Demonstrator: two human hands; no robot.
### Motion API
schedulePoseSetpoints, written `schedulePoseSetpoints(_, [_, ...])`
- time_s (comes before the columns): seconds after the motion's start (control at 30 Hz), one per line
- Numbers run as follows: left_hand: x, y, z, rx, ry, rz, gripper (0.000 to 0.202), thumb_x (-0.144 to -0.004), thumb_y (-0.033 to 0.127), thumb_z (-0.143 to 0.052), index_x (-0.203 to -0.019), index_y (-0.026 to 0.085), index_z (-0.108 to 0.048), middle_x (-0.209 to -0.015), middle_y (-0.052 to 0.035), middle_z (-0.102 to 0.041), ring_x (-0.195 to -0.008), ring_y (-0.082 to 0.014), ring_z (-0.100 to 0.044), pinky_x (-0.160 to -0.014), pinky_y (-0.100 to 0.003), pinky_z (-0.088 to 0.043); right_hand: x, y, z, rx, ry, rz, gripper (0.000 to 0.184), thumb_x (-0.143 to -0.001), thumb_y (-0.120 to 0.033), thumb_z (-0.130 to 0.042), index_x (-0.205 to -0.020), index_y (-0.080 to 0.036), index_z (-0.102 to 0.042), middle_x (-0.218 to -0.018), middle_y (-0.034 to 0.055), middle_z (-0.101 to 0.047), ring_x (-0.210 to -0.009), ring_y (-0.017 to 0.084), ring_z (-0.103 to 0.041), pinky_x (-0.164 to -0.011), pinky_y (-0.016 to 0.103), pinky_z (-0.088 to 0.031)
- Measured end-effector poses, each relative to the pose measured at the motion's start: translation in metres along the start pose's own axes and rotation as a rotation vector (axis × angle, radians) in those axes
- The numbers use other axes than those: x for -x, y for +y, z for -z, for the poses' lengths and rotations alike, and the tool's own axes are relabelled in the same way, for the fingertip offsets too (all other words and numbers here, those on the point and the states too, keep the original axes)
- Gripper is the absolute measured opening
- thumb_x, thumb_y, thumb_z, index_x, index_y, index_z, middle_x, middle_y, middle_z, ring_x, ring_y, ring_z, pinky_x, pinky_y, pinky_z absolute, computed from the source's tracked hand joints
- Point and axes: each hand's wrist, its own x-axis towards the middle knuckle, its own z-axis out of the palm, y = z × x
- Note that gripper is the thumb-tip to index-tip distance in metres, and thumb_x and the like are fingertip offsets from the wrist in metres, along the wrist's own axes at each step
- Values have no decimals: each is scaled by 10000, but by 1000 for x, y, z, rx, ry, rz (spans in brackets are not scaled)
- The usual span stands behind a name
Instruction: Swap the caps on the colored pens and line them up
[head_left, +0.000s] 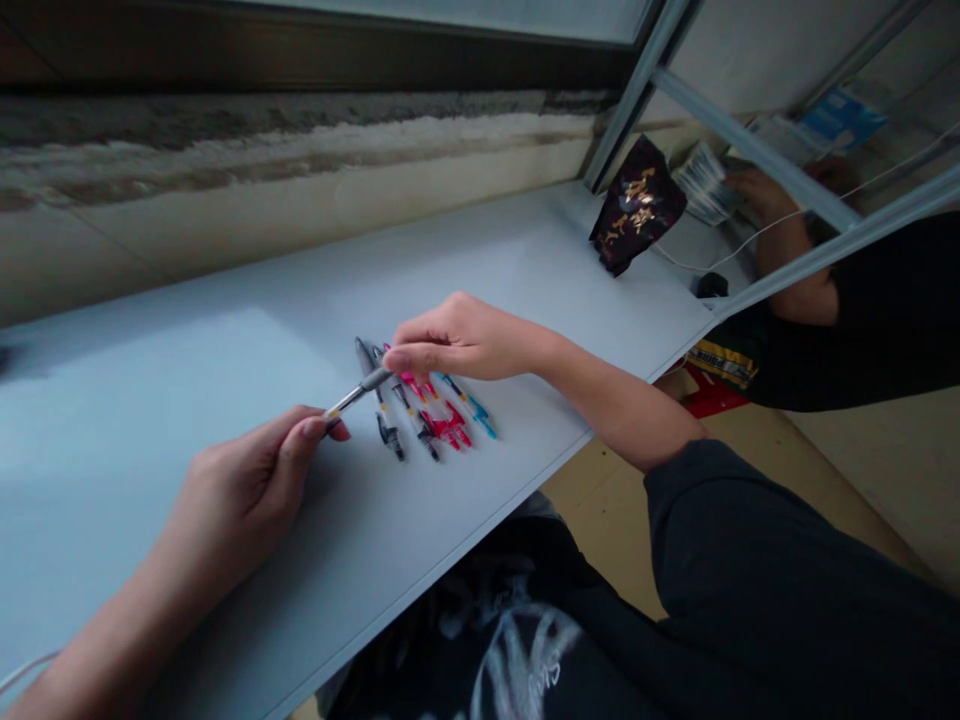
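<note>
Dark-sleeved right hand and left hand are closed narrowly on a light, stiff pen, held at its ends, above loose pens.

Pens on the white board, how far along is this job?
Done, it seems: coloured pens lie side by side on the white board, with red, blue and black parts showing. In hand: a slim silver pen is pinched between the left hand and right hand. Left: possibly the rest of that row, right beside the hands; nothing visible shows how much remains.
</note>
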Motion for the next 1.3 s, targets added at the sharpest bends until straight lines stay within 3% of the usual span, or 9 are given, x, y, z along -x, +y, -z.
schedulePoseSetpoints(0.17, [-1,2,-1,-19,22,3,479,-1068,591,-444,-951,229,-734,-541,82,-408,-454,-135,-408,-518,-217,-358,1,-3,-5,21,63,20,172,-1085,-290,-666,-1134,-125,-676,-885,-8,-649,-735,86,-509,-730,232,-378])
schedulePoseSetpoints(0.37, [-6,0,-5,-33,42,-57,553,-1051,624,-379,-887,221,-720,-556,60,-573,-450,-132,-516,-525,-211,-407,1,0,-5,-34,50,-17,273,-1114,-371,-619,-984,-134,-665,-803,-6,-628,-731,106,-532,-717,254,-384])
schedulePoseSetpoints(0.43, [-7,1,-5,-37,42,-60,546,-1054,613,-379,-889,220,-721,-549,62,-564,-446,-128,-504,-526,-212,-403,1,0,-5,-50,58,5,177,-1068,-311,-682,-1046,-137,-657,-900,15,-677,-771,107,-560,-727,248,-395])
schedulePoseSetpoints(0.53, [-6,4,-4,-38,38,-51,546,-1058,613,-375,-894,218,-715,-530,74,-507,-437,-123,-446,-519,-217,-388,1,-2,-5,-87,94,20,347,-988,-338,-792,-1222,-140,-629,-1099,62,-714,-869,122,-618,-755,247,-424])
schedulePoseSetpoints(0.7, [-5,1,-2,-18,36,-65,519,-1071,586,-400,-906,218,-726,-594,55,-618,-468,-127,-526,-533,-213,-426,-1,-1,-9,-61,48,-82,388,-1125,-466,-549,-931,-152,-667,-737,-22,-589,-708,124,-524,-728,274,-401])
schedulePoseSetpoints(0.8, [-4,-3,0,-22,56,-81,506,-1073,586,-426,-907,222,-736,-612,51,-662,-459,-124,-553,-519,-205,-431,-1,-1,-10,-123,68,-47,217,-1027,-356,-710,-1083,-149,-677,-940,24,-705,-792,124,-582,-721,254,-416])
schedulePoseSetpoints(0.87, [-4,-3,2,-29,69,-85,513,-1077,599,-431,-905,225,-738,-565,65,-617,-428,-118,-518,-502,-200,-420,-1,-2,-10,-171,122,-47,338,-975,-375,-791,-1195,-155,-660,-1056,47,-724,-865,131,-622,-734,247,-434])
schedulePoseSetpoints(1.0, [-6,0,1,-29,70,-112,511,-1080,606,-439,-902,235,-741,-530,74,-548,-394,-116,-434,-460,-208,-381,-1,-4,-11,-215,126,-107,372,-1043,-511,-698,-1031,-140,-694,-827,-1,-679,-748,124,-578,-720,269,-429])
schedulePoseSetpoints(1.3, [-1,-6,-3,-23,125,-169,379,-1099,531,-489,-1097,232,-722,-655,66,-700,-394,-100,-501,-477,-199,-418,-6,6,-14,-489,263,-16,254,-875,-251,-858,-1054,-154,-707,-1008,39,-756,-836,115,-668,-747,252,-536])
